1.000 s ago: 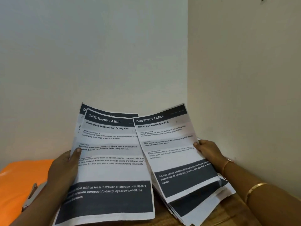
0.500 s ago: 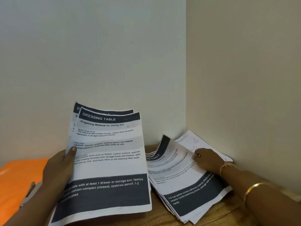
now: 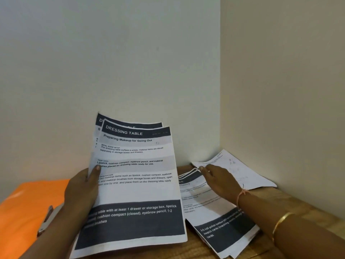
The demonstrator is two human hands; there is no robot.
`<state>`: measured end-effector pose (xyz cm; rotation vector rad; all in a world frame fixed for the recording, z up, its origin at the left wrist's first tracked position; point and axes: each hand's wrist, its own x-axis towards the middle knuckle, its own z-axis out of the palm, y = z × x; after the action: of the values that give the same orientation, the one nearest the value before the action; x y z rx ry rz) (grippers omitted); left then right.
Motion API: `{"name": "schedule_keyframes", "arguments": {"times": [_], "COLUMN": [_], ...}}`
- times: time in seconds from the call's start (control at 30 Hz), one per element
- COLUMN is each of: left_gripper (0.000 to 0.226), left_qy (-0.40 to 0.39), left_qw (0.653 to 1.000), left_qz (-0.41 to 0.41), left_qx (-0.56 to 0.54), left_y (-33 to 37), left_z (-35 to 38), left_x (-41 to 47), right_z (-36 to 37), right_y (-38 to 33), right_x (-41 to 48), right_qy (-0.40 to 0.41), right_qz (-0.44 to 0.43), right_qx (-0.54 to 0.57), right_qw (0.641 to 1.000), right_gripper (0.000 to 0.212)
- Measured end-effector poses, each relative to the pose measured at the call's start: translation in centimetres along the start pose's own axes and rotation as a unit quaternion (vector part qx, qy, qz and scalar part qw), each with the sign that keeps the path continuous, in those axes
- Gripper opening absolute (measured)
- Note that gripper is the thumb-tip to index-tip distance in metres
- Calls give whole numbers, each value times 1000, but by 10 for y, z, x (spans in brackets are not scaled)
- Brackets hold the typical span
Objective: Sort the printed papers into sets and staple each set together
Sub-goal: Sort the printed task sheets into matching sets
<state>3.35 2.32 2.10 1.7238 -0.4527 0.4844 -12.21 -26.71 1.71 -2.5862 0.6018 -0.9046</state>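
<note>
Far left: orange folder (image 3: 22, 206) lying flat, with a grey metal piece (image 3: 47, 219) on its near right part, kind not clear.

Left of centre: left hand (image 3: 82, 189) gripping two printed sheets (image 3: 138, 184) at their left edge, thumb pressed on the printed face, fingers hidden behind. Sheets raised off the worktop (image 3: 308, 208) and tilted back. Long axis running from the near edge up toward the rear wall (image 3: 112, 62). Header "DRESSING TABLE" at the upper end, dark band at the near end. Rear sheet offset up and to the left, showing only along those margins.

Right of centre: stack of printed papers (image 3: 214, 215) flat on the wooden worktop, long axis angled from far left to near right, dark bands at the near end, edges fanned unevenly, left margin covered by the held sheets. Right hand (image 3: 218, 180) laid palm down on the far half of the stack, fingers stretched out and close together, curled round nothing. Thread bracelet (image 3: 242, 193) at the wrist, gold bangle (image 3: 281, 221) on the forearm.

Far right: pale sheet (image 3: 242, 171), mostly white, lying in the wall corner just beyond the fingertips.
</note>
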Motion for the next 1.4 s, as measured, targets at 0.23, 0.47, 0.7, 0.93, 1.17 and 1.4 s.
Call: {"name": "schedule_keyframes", "arguments": {"times": [0.23,0.47,0.7,0.93,1.17,1.4], "left_gripper": [35,34,47,42,29,38], "left_qy": [12,26,16,8,2,21], "left_qw": [1000,999,996,994,996,1000], "left_qz": [22,37,-1,-23,4,10], "left_qx": [9,-20,-91,-110,-91,-9], "left_y": [-1,5,11,13,7,2], "left_z": [1,0,1,1,-1,1], "left_x": [4,2,-4,-5,-2,4], "right_z": [13,24,18,15,5,1], "right_y": [-78,-92,-90,-88,-80,-70], "right_x": [-8,-10,-7,-3,5,20], "right_qy": [-122,-61,-58,-54,-71,-30], "right_qz": [39,53,78,118,181,215], "right_qx": [301,331,318,368,461,529], "right_qw": [945,940,943,921,866,820], "right_gripper": [43,23,31,30,20,19]}}
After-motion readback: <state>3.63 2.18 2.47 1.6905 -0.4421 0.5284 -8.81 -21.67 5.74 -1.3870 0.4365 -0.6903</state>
